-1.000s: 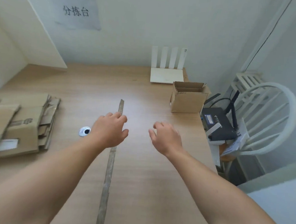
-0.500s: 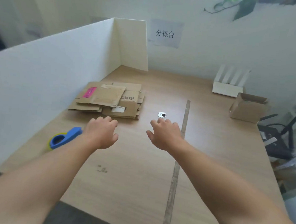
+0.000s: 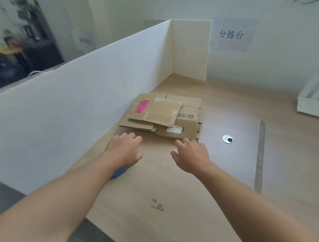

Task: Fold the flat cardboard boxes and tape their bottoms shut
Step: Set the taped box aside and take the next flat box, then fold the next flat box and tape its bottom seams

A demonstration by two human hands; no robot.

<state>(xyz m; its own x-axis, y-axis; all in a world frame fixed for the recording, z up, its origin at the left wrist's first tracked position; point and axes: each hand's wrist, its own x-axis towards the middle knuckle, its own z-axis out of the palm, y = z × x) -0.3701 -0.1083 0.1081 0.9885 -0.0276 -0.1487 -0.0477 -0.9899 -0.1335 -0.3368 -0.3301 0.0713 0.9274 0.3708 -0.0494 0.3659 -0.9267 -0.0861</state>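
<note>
A stack of flat brown cardboard boxes (image 3: 164, 115) lies on the wooden table (image 3: 169, 187) beside the white partition; the top sheet carries a pink label. My left hand (image 3: 125, 149) hovers just in front of the stack's near left edge, fingers loosely spread and holding nothing. My right hand (image 3: 190, 155) reaches toward the stack's near right corner, fingertips close to its edge, also empty. A blue tape dispenser (image 3: 118, 172) shows only as a small patch under my left forearm.
A tall white partition (image 3: 80, 100) walls off the table's left side and back corner. A round cable hole (image 3: 227, 139) sits right of the stack. A grey strip (image 3: 260, 156) runs down the table, and a white router (image 3: 316, 101) stands at far right.
The view has swung left and closer to the stack. Both hands have moved forward to the near edge of the flat boxes; my left arm now covers most of the blue tape dispenser.
</note>
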